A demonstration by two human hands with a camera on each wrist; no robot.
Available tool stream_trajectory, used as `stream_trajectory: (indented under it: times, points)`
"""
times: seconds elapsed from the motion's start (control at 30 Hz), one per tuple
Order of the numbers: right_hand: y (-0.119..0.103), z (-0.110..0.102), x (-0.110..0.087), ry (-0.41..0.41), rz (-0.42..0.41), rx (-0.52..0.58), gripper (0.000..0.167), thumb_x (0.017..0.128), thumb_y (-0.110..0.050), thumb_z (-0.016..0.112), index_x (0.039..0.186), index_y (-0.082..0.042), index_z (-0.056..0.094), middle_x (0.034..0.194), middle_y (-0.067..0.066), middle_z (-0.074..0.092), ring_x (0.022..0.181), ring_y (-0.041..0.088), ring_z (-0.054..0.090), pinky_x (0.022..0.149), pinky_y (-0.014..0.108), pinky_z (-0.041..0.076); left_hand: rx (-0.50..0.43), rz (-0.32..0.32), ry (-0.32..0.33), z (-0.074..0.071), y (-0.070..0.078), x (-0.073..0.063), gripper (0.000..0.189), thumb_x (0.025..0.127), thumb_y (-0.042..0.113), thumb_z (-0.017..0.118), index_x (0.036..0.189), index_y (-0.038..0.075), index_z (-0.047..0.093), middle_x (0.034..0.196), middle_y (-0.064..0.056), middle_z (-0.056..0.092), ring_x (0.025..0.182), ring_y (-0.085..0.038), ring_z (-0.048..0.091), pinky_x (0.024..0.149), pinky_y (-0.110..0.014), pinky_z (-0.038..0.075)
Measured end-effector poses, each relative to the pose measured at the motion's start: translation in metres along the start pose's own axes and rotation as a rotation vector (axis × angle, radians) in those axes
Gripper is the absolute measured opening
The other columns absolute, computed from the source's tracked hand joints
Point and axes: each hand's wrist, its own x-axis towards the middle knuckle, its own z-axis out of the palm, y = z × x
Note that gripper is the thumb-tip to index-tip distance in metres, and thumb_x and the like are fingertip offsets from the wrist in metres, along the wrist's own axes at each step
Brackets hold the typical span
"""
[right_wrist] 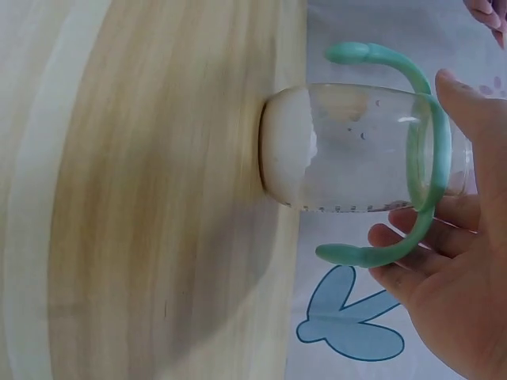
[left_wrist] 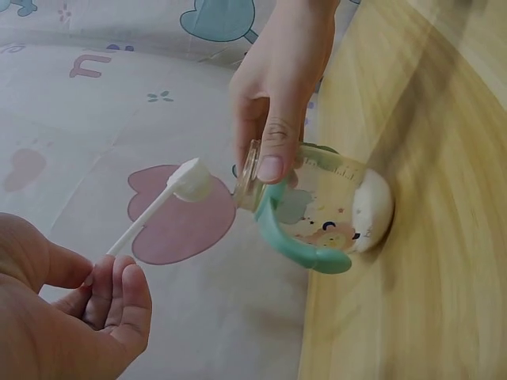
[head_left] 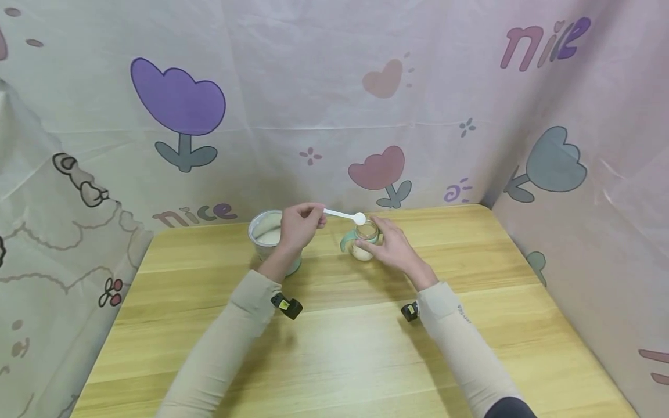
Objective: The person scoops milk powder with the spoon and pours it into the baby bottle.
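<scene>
My left hand point(head_left: 301, 227) pinches the end of a white measuring scoop point(left_wrist: 148, 219). White powder fills the scoop's bowl point(head_left: 359, 219), which hangs close over the open mouth of a baby bottle point(head_left: 362, 253). Around the bottle's neck my right hand point(head_left: 391, 247) curls its thumb and fingers, holding it upright on the table. The bottle is clear, with a green two-handled collar point(right_wrist: 440, 150) and printed pictures. A layer of white powder point(right_wrist: 287, 146) lies at its bottom. Beside my left hand stands an open tub point(head_left: 258, 233) with white powder inside, partly hidden by that hand.
The wooden table point(head_left: 334, 348) ends at a printed cloth point(head_left: 292, 87) hanging behind it and at both sides. Black wrist cameras point(head_left: 287, 305) sit on both sleeves.
</scene>
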Motion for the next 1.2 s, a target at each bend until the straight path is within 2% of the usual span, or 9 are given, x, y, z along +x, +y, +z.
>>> stream_trajectory:
  times: [0.1,0.43,0.57,0.7,0.83,0.93,1.03,1.2]
  points:
    - [0.0,0.002,0.001,0.003,-0.006,0.004,0.084,0.094,-0.053,0.075,0.159,-0.009,0.044,0.157,0.02,0.052,0.146,0.044,0.047,0.124,0.063,0.032,0.003,0.009,-0.003,0.002,-0.002,0.001,0.025,0.106,0.011,0.061,0.117,-0.008,0.074,0.092,-0.01,0.074,0.079,-0.01,0.071,0.078,-0.021,0.063]
    - [0.002,0.004,0.001,0.008,0.005,0.019,0.083,0.094,-0.051,0.077,0.157,-0.007,0.045,0.16,0.021,0.049,0.148,0.044,0.045,0.124,0.062,0.033,-0.003,-0.006,0.024,0.014,-0.009,0.001,0.025,0.104,0.009,0.066,0.119,-0.009,0.073,0.105,-0.028,0.074,0.076,-0.007,0.068,0.078,-0.021,0.063]
    - [0.001,0.004,0.001,0.009,0.001,0.026,0.083,0.094,-0.05,0.077,0.157,-0.007,0.045,0.159,0.02,0.05,0.147,0.043,0.046,0.123,0.062,0.035,-0.008,-0.006,0.026,0.017,-0.011,0.001,0.024,0.104,0.008,0.066,0.118,-0.009,0.074,0.108,-0.031,0.074,0.077,-0.007,0.069,0.079,-0.021,0.063]
    - [0.001,0.003,0.0,0.007,0.011,0.027,0.081,0.094,-0.049,0.077,0.156,-0.008,0.046,0.156,0.02,0.052,0.145,0.043,0.048,0.121,0.062,0.037,0.008,0.002,0.005,0.018,-0.013,0.0,0.024,0.105,0.009,0.064,0.119,-0.007,0.073,0.107,-0.027,0.075,0.084,-0.014,0.073,0.082,-0.023,0.063]
    - [0.001,0.002,0.0,0.005,0.022,0.025,0.08,0.094,-0.05,0.077,0.156,-0.009,0.047,0.156,0.019,0.053,0.145,0.044,0.048,0.121,0.062,0.036,0.02,0.011,-0.016,0.018,-0.015,-0.001,0.024,0.106,0.009,0.062,0.121,-0.007,0.073,0.108,-0.024,0.076,0.095,-0.029,0.076,0.083,-0.023,0.063]
    - [0.001,0.002,0.0,0.002,0.025,0.027,0.079,0.094,-0.051,0.076,0.156,-0.01,0.047,0.157,0.018,0.052,0.146,0.044,0.047,0.122,0.063,0.035,0.013,0.017,-0.023,0.018,-0.015,-0.001,0.025,0.106,0.008,0.062,0.121,-0.009,0.072,0.11,-0.027,0.075,0.1,-0.036,0.076,0.083,-0.023,0.063]
    - [0.001,0.002,0.0,-0.001,0.028,0.03,0.079,0.094,-0.052,0.076,0.156,-0.011,0.047,0.157,0.017,0.052,0.146,0.044,0.046,0.122,0.064,0.034,0.015,0.018,-0.023,0.018,-0.016,-0.001,0.025,0.105,0.008,0.063,0.121,-0.01,0.072,0.11,-0.027,0.075,0.094,-0.03,0.076,0.082,-0.022,0.063]
    - [0.001,0.002,0.0,-0.002,0.027,0.043,0.079,0.094,-0.051,0.076,0.156,-0.011,0.047,0.156,0.018,0.053,0.145,0.043,0.048,0.121,0.064,0.036,0.019,0.022,-0.023,0.019,-0.018,0.0,0.024,0.105,0.008,0.063,0.118,-0.008,0.074,0.108,-0.025,0.076,0.082,-0.012,0.072,0.08,-0.021,0.063]
